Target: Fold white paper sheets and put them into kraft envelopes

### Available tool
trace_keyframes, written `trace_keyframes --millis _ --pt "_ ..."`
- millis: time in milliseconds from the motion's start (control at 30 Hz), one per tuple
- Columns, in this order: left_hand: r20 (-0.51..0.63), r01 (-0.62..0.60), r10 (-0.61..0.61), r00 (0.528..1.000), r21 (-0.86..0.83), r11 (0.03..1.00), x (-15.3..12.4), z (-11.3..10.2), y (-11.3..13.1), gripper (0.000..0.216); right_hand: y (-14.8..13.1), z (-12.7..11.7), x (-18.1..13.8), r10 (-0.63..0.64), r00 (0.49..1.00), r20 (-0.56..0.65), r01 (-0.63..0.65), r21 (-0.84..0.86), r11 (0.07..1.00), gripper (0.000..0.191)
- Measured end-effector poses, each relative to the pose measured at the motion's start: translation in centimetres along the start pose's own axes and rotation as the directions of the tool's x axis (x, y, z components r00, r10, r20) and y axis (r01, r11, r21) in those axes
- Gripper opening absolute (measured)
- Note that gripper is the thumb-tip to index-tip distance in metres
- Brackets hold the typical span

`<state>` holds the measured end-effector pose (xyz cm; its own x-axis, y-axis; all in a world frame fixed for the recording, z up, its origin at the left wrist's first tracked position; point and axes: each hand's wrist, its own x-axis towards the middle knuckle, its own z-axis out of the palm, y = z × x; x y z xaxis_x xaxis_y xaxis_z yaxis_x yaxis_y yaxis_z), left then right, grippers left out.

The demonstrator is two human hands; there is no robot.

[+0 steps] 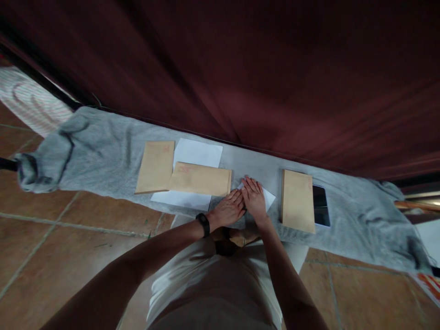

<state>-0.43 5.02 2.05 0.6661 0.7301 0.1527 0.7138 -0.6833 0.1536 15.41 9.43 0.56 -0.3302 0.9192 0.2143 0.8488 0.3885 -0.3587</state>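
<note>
Above everything, a dark red curtain (275, 68), hanging in folds down to the floor's far edge. Below it, terracotta floor tiles (68, 238), and across them a long grey cloth (113, 151) spread as a work surface, bunched at both ends, probably to keep paper off the tiles.

On the cloth, left of centre, two brown envelopes: one upright envelope (155, 166), and a second, longer brown envelope (200, 179) lying crosswise, overlapping white sheets (197, 153) beneath. Kept apart to the right, a separate brown envelope stack (298, 200), edges squared, and just beside it, touching its right edge, a dark phone or tablet (320, 205), screen up.

Between the two groups, directly ahead of the body, a small white folded paper (268, 197), mostly hidden under the hands, only a corner showing to the right. Left hand (228, 210) and right hand (255, 200) side by side on it, fingers (250, 184) extended and flat, palms down, gripping nothing, pressing the sheet against the cloth, seemingly to flatten or crease it. On the left wrist, a black band (204, 224).

At the far left, striped fabric (24, 98). Far right, something white and something orange-patterned at the frame edge, too cropped to identify.
</note>
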Motion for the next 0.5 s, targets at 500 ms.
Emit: trace_keyframes --millis 500 --pt "0.008 0.013 -0.013 1.000 -0.032 0.999 -0.2 0.0 0.0 0.058 0.7 -1.0 -2.7 0.075 0.997 -0.030 -0.077 -0.065 0.995 0.051"
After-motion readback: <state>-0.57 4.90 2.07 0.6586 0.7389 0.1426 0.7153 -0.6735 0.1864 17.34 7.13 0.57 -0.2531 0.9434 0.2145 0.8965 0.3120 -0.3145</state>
